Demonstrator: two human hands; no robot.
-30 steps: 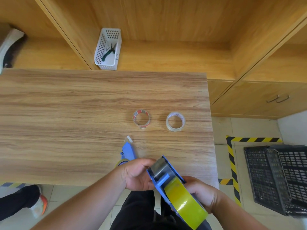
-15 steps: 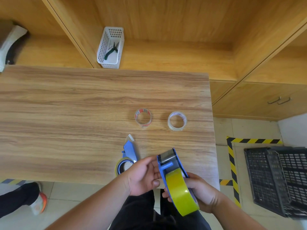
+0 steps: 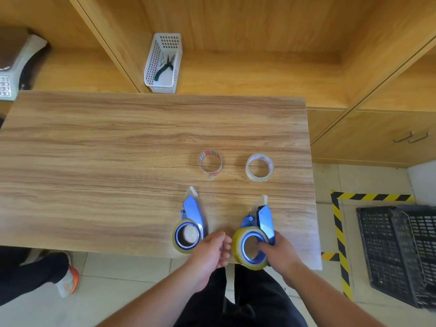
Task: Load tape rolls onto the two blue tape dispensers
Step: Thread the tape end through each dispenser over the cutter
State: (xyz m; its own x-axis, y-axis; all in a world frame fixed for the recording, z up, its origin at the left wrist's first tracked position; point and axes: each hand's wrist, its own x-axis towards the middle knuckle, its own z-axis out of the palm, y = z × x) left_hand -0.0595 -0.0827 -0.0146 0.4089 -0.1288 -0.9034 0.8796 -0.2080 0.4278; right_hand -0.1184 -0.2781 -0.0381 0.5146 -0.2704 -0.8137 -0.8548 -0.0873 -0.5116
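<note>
Two blue tape dispensers near the front edge of the wooden table [image 3: 94,149], each loaded with a yellowish roll, both lying on their sides with noses pointing away. Left dispenser [image 3: 190,226] resting untouched, its roll [image 3: 175,241] at the table edge. Right dispenser [image 3: 259,228] grasped at its rear by the right hand [image 3: 278,252], fingers reaching into the blue hub, its roll [image 3: 237,247] partly past the table edge. Left hand [image 3: 212,250] between the two dispensers, fingers loosely curled, holding nothing, close beside both rolls. Farther back, two thin clear rolls lying flat and well apart: one with red print [image 3: 210,163], one plain [image 3: 259,167]. Beyond the table, on a shelf, a white basket [image 3: 151,67] with pliers [image 3: 165,67] inside. At far right on the floor, a black crate [image 3: 401,256].
</note>
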